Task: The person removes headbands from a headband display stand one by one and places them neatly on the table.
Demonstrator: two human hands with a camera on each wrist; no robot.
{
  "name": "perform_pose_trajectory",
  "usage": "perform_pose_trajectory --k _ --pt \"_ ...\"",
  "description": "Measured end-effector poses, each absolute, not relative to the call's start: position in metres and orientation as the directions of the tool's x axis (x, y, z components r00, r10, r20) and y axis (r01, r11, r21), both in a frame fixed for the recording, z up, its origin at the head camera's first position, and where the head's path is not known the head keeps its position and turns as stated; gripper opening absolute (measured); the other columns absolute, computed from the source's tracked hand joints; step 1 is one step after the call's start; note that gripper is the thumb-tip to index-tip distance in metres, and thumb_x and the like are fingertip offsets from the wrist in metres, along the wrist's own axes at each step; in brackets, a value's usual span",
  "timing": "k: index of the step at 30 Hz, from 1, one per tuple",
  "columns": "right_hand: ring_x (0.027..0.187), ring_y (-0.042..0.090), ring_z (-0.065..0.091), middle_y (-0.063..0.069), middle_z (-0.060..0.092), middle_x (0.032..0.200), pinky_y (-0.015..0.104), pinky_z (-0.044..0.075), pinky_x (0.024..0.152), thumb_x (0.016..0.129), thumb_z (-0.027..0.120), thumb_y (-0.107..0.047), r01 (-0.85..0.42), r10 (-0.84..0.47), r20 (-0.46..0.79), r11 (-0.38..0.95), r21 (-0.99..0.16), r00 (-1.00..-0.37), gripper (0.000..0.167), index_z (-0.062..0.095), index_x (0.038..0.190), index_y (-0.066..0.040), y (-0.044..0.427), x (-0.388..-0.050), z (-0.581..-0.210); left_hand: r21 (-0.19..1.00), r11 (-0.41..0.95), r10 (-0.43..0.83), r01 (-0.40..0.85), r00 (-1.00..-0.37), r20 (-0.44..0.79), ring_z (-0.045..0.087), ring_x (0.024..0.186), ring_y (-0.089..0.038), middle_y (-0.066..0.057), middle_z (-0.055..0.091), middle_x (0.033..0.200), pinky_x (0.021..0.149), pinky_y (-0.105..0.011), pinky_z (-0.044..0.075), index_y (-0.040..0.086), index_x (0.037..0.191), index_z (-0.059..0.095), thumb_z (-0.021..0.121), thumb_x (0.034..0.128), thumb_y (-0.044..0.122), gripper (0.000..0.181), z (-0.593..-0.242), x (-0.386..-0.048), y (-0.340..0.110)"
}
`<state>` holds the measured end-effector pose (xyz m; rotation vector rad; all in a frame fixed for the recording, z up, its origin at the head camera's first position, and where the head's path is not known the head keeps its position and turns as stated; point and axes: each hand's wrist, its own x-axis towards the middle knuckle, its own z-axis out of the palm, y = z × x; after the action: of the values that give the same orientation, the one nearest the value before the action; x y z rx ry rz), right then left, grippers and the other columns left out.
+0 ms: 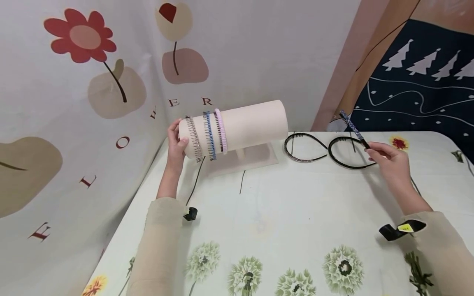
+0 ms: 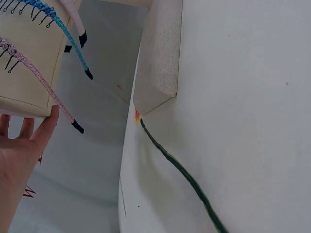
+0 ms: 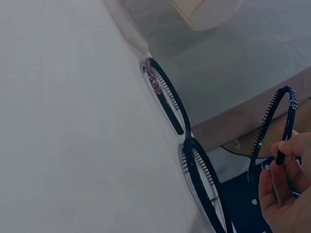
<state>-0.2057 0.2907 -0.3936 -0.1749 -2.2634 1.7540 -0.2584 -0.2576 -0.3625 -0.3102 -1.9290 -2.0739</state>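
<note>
A: A flower-printed drape [image 1: 259, 49] backs a white surface [image 1: 289, 213] in the head view. Who holds what?

B: Near the surface's far left corner, a person's left hand [image 1: 175, 142] grips one end of a pale roll [image 1: 255, 123], thumb on the near side, probably to steady it on its stand [image 1: 268, 159]. A silvery headband [image 1: 194, 139], a blue headband [image 1: 209, 135] and a lilac headband [image 1: 221, 131] straddle the roll side by side, presumably so each shows. Above the far edge, the right hand [image 1: 392, 164] pinches a blue-glittered headband [image 1: 351, 123].

A: And the left wrist view?

B: Fingers lie against the roll's end. Black-tipped headband ends hang free past it; their open shape likely lets them sit astride.

A: The right wrist view?

B: Thumb and fingers close on one leg near its tip, perhaps to spare the glitter. Along the surface's far edge, a pink-glittered headband [image 3: 153, 80] and another black headband [image 3: 197, 179] lie end to end, seemingly for easy reach.
</note>
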Motion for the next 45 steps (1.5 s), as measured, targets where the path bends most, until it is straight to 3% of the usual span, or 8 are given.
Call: perform_pose_trajectory --k 19,24,28,33,40,45 --pt "0.074 -0.016 0.061 -0.034 0.064 0.087 0.002 0.047 0.068 0.094 0.062 -0.004 -0.06 0.307 0.133 0.236 -0.97 -0.942 0.032 0.073 0.096 -0.035 0.327 -0.193 -0.397 0.948 -0.023 -0.054 0.316 -0.948 0.315 0.05 0.112 -0.012 0.007 0.041 0.136 0.082 -0.023 0.049 0.028 0.145 0.029 0.045 0.0866 0.022 0.06 -0.362 -0.259 -0.261" --pt "0.072 -0.018 0.06 -0.039 0.059 0.087 0.0 0.045 0.068 0.096 0.062 -0.013 0.027 0.334 0.087 0.323 -0.946 -0.938 0.027 0.073 0.115 -0.028 0.335 -0.189 -0.395 0.947 -0.027 -0.045 0.321 -0.947 0.319 0.05 0.112 -0.012 0.006 0.041 0.135 0.082 -0.023 0.05 0.027 0.145 0.029 0.045 0.0862 0.022 0.061 -0.362 -0.259 -0.261" --pt "0.071 -0.019 0.057 -0.039 0.054 0.088 0.0 0.043 0.067 0.097 0.061 -0.019 0.1 0.36 0.043 0.369 -0.924 -0.932 0.033 0.068 0.129 -0.024 0.34 -0.187 -0.394 0.946 -0.025 -0.046 0.322 -0.946 0.321 0.05 0.112 -0.012 0.006 0.042 0.135 0.082 -0.023 0.05 0.028 0.144 0.029 0.046 0.086 0.022 0.061 -0.361 -0.259 -0.261" --pt "0.072 -0.021 0.056 -0.041 0.055 0.086 -0.001 0.044 0.066 0.097 0.06 -0.016 0.097 0.379 0.063 0.387 -0.917 -0.923 0.031 0.069 0.126 -0.025 0.346 -0.186 -0.397 0.949 -0.027 -0.047 0.314 -0.949 0.313 0.049 0.113 -0.012 0.007 0.041 0.136 0.083 -0.024 0.049 0.028 0.144 0.029 0.045 0.0867 0.022 0.06 -0.361 -0.259 -0.261" --pt "0.076 -0.023 0.052 -0.04 0.051 0.088 -0.002 0.043 0.068 0.098 0.058 -0.011 0.1 0.414 0.094 0.423 -0.901 -0.905 0.032 0.067 0.129 -0.017 0.355 -0.186 -0.404 0.945 -0.027 -0.039 0.325 -0.945 0.324 0.05 0.112 -0.012 0.006 0.041 0.137 0.081 -0.024 0.05 0.028 0.145 0.029 0.047 0.0859 0.024 0.062 -0.361 -0.258 -0.262" --pt "0.073 -0.022 0.052 -0.041 0.051 0.086 -0.002 0.042 0.067 0.098 0.058 -0.012 0.124 0.43 0.083 0.432 -0.894 -0.899 0.028 0.07 0.119 -0.027 0.361 -0.185 -0.407 0.945 -0.027 -0.036 0.327 -0.945 0.326 0.05 0.112 -0.012 0.006 0.04 0.137 0.08 -0.023 0.051 0.028 0.145 0.029 0.048 0.0856 0.025 0.063 -0.361 -0.258 -0.262"
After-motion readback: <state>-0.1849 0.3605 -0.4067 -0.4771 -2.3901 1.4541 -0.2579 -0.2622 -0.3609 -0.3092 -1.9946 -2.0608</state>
